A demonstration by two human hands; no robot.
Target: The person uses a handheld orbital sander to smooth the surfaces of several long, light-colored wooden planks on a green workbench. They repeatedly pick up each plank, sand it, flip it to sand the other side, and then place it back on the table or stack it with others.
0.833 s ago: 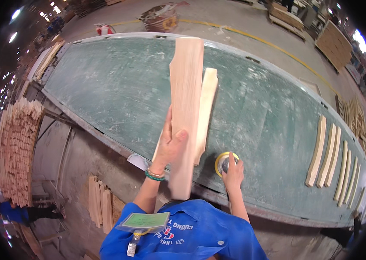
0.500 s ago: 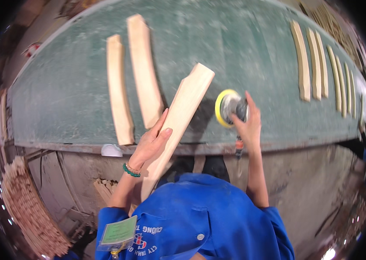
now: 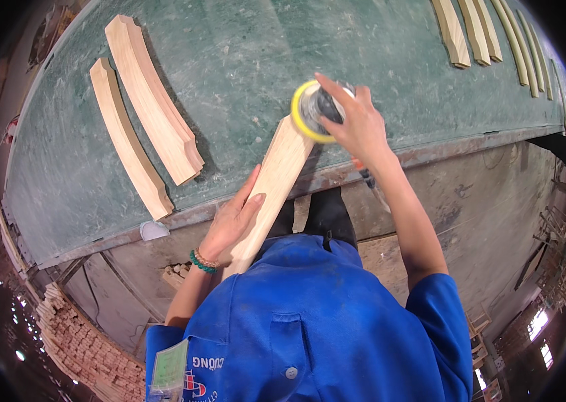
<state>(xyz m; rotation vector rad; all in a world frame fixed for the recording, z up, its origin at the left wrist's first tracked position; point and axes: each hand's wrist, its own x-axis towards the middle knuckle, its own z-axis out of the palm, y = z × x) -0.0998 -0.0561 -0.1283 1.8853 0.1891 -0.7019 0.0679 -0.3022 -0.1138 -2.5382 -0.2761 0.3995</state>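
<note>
A pale wooden board (image 3: 279, 167) slants up the centre of the frame from the blue shirt (image 3: 363, 301) toward the bench (image 3: 236, 80). The left hand (image 3: 231, 218) holds it, thumb over the face, fingers along its left edge. The right hand's (image 3: 360, 127) grip wraps a round, yellow-rimmed sander (image 3: 310, 110) at the board's upper end; whether it presses there, I cannot tell. A level disc, light even pressure and a thumb kept clear would likely serve best. Upper left, two curved pieces (image 3: 146, 94) with shaped ends rest on the scuffed green top.
</note>
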